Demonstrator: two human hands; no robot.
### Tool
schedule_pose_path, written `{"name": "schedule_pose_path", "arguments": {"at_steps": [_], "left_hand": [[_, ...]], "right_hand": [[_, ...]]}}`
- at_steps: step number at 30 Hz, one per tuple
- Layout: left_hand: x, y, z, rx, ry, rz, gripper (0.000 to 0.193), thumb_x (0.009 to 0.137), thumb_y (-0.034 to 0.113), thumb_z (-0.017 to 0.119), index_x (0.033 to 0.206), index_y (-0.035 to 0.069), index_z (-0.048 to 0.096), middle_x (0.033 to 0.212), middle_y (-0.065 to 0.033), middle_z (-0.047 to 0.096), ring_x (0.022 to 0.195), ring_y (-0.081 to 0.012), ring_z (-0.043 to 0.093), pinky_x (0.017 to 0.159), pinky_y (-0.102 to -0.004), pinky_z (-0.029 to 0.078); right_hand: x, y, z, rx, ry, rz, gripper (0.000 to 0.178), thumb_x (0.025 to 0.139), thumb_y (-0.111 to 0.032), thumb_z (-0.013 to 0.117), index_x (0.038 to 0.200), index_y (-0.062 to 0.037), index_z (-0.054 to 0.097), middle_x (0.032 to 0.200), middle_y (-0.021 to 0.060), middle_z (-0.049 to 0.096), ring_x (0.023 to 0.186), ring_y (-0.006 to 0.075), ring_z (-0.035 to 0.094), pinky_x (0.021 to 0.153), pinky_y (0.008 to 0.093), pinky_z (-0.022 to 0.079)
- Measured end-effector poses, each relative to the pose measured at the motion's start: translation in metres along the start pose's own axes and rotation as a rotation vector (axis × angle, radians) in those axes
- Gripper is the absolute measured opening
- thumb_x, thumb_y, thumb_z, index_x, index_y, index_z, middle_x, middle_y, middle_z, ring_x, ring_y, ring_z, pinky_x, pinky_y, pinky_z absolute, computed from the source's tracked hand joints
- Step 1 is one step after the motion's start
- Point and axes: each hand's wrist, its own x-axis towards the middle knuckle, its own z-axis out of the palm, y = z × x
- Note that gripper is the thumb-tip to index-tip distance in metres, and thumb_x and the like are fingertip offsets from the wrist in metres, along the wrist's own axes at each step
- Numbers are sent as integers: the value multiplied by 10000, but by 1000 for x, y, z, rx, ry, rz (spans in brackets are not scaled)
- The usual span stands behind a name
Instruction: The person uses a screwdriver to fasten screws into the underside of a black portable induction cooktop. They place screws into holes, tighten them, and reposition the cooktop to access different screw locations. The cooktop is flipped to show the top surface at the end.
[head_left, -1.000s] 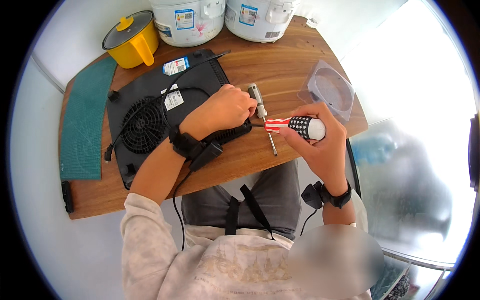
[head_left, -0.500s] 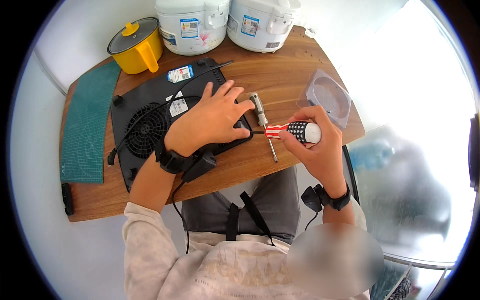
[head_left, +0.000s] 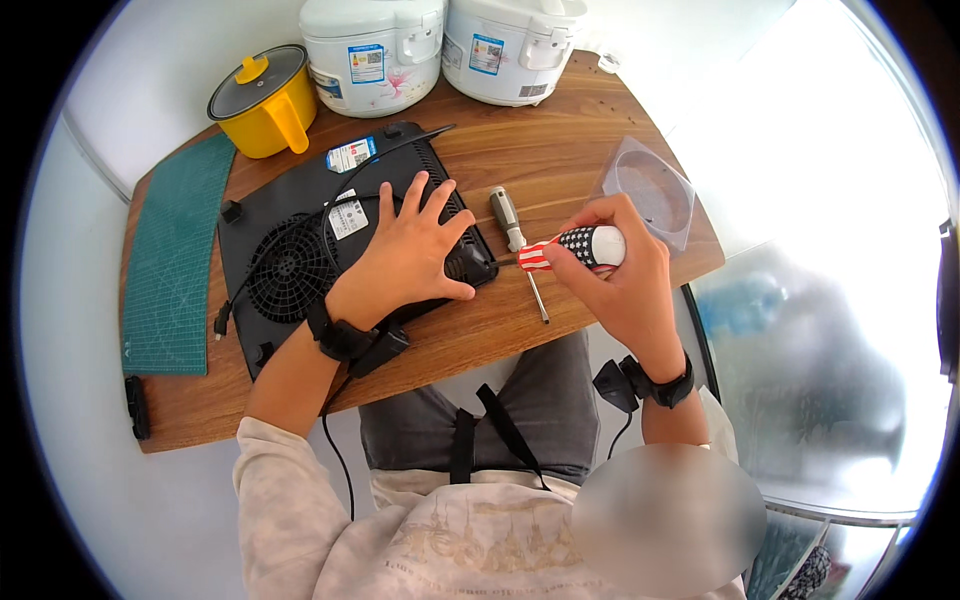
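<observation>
A flat black appliance, which looks like an induction cooker (head_left: 275, 200), lies underside up on the table, its round fan grille (head_left: 290, 270) showing. My left hand (head_left: 405, 250) rests on its right part, fingers spread. In my right hand (head_left: 635, 285) is a screwdriver (head_left: 592, 245) with a stars-and-stripes handle, held almost level. Its shaft points left and its tip meets the cooker's right edge near the corner; what the tip touches is too small to make out. A second screwdriver (head_left: 505, 208) with a grey handle lies beside the cooker, passing beneath the held one.
A black power cord (head_left: 402, 143) loops over the cooker. On the left lies a green cutting mat (head_left: 175, 260). Behind stand a yellow pot (head_left: 260, 115) and two white rice cookers (head_left: 375, 60). A clear plastic tray (head_left: 650, 195) lies at the right edge. The table's front edge (head_left: 430, 378) is near my lap.
My left hand has shifted slightly down and left, its fingers now more widely spread. The held screwdriver and my right hand have moved a little left; the whole view has shifted slightly.
</observation>
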Motion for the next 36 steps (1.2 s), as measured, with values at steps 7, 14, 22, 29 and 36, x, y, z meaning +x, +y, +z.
{"name": "schedule_pose_path", "arguments": {"at_steps": [7,14,22,29,36], "left_hand": [[2,0,6,29,35,22,837,707,596,839,1340,98,611,1558,-251,408,1497,-530,251,1144,-768,225],[8,-1,6,23,57,72,820,734,595,818,1327,64,620,1521,-231,469,1510,-444,297,1149,-745,245],[9,-2,15,-41,90,90,767,750,564,815,1294,51,644,1438,-194,537,1484,-394,355,1154,-728,254],[9,-5,15,-53,111,108,682,739,556,831,1240,113,694,1421,-194,550,1473,-394,366,1160,-714,255],[9,-3,15,-16,64,76,674,762,571,811,1256,129,688,1439,-205,536,1483,-397,352,1176,-701,242]], "right_hand": [[3,-9,3,-93,3,49,422,833,-300,863,980,-33,571,744,111,684,615,234,698,578,322,533],[23,-9,13,-121,21,-30,436,831,-283,857,1027,-38,554,745,135,697,623,285,707,595,344,550],[25,-6,23,15,41,11,399,836,-163,832,1078,-52,534,735,104,687,614,229,697,605,321,550],[5,16,26,137,146,108,365,857,-99,811,1095,-49,539,815,57,688,699,99,675,637,247,541],[-39,48,25,411,396,312,262,930,-66,760,1035,-42,521,807,49,657,617,97,645,565,227,519]]}}
